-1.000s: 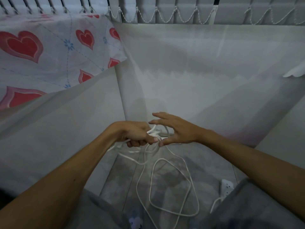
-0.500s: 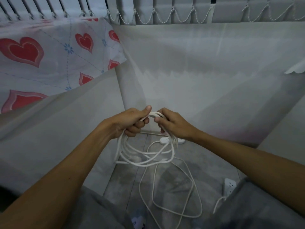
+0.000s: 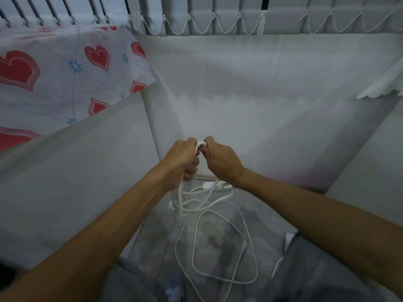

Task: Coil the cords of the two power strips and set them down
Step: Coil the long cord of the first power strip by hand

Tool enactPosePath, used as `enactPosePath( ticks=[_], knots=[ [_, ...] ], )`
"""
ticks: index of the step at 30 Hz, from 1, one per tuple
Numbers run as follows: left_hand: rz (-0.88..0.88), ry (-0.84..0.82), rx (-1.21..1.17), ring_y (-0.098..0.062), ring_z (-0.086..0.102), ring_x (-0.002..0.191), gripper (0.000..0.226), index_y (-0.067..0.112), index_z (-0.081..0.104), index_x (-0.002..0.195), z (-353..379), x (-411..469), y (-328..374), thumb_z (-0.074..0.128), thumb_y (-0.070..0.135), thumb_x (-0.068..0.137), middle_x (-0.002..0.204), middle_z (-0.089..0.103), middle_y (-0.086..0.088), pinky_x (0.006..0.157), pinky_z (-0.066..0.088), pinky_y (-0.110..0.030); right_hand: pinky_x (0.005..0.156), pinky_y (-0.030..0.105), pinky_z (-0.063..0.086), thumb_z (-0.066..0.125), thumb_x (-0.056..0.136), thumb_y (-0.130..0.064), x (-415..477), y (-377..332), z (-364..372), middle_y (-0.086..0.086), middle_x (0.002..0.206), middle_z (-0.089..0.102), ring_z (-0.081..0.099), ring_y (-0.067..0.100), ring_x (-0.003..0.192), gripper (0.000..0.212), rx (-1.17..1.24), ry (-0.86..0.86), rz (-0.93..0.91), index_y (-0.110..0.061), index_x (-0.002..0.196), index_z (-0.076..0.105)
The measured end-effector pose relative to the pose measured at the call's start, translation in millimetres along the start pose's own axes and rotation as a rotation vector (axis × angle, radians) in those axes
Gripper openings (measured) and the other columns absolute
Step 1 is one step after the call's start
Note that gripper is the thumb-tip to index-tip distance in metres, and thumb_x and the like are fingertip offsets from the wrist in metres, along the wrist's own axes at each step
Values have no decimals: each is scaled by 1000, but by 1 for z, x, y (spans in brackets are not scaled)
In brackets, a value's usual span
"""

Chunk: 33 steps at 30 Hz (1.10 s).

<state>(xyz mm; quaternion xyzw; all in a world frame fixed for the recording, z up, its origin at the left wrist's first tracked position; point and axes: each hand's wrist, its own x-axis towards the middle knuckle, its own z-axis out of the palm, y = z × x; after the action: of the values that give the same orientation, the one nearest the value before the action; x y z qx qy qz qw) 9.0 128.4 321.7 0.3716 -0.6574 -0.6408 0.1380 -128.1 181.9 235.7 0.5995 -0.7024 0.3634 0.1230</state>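
My left hand (image 3: 182,162) and my right hand (image 3: 220,161) are raised close together, both closed on a bundle of white cord loops (image 3: 201,144). The gathered loops (image 3: 196,200) hang below my hands. Under my right wrist a white power strip (image 3: 214,185) lies on the grey floor. A long slack length of cord (image 3: 226,245) trails in a wide loop on the floor toward me. A second white power strip (image 3: 289,238) peeks out at the lower right, mostly hidden by my grey-clad knee.
A white sheet-covered bed side (image 3: 76,184) rises on the left, with a heart-print cloth (image 3: 65,73) above it. White draped fabric (image 3: 261,127) stands ahead, vertical blinds (image 3: 218,14) above. Grey floor tiles (image 3: 157,247) run between them. My knees fill the bottom edge.
Both hands lifted the cord bundle higher and moved closer together. The hanging loops drew up off the floor, and the power strip beneath came into sight.
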Motion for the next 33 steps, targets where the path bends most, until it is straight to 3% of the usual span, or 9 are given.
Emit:
enactPosePath(
  ticks=[4,12,15,19,21,25,27,30,33],
  knots=[
    [-275,-391,-579,-4,22,24,33,13,42,63,7,-10,7,31,18,93,40,25,7,31,14,-11,43,26,31,19,104,-44,5,18,-11,9,62,60,54,32,44,39,-76,153,-204,-14,96,42],
    [-318,-726,-817,-5,30,24,29,10,46,70,10,-21,10,37,23,94,42,30,6,30,17,-17,43,32,42,19,104,-45,8,29,-29,8,68,61,56,28,48,37,-7,235,-259,-16,99,42],
    [-283,-588,-657,-5,30,27,38,10,49,74,15,-19,12,35,33,101,42,32,6,32,20,-15,41,29,39,19,104,-44,5,32,-31,7,66,58,52,27,45,43,-43,225,-253,-12,96,45],
    [18,-90,89,-17,55,44,48,7,62,79,18,-13,6,46,47,100,55,58,-4,52,50,-27,43,26,30,17,103,-49,-2,45,-35,5,62,56,50,29,42,60,-152,201,-150,-3,91,54],
    [211,70,318,-19,68,57,49,9,68,79,15,-9,-1,49,50,96,61,67,-4,64,53,-30,43,29,32,16,101,-54,-3,53,-40,7,61,56,51,32,43,64,-148,196,-58,-2,91,52],
    [446,236,360,-19,62,54,51,15,64,68,29,-8,-10,44,50,99,55,60,1,60,52,-34,44,31,32,16,100,-55,-5,56,-44,7,59,53,49,32,43,64,-113,212,-1,-1,90,50],
    [419,214,208,-18,50,47,54,14,58,65,36,-9,-9,40,51,100,51,51,3,51,46,-34,45,29,29,18,100,-54,-4,53,-44,5,58,51,48,31,42,62,-99,220,3,-2,89,49],
    [132,-43,-166,-11,28,39,52,14,48,70,36,-12,5,37,55,100,46,33,5,41,24,-21,45,29,30,18,101,-53,-2,52,-47,2,58,47,45,28,42,62,-80,247,1,-2,88,49],
    [-8,-227,-288,-7,21,35,53,15,46,71,27,-8,12,37,59,98,44,28,8,38,19,-17,45,29,29,18,101,-52,0,48,-48,2,58,46,43,26,42,61,-64,273,12,-1,87,48]
  ],
)
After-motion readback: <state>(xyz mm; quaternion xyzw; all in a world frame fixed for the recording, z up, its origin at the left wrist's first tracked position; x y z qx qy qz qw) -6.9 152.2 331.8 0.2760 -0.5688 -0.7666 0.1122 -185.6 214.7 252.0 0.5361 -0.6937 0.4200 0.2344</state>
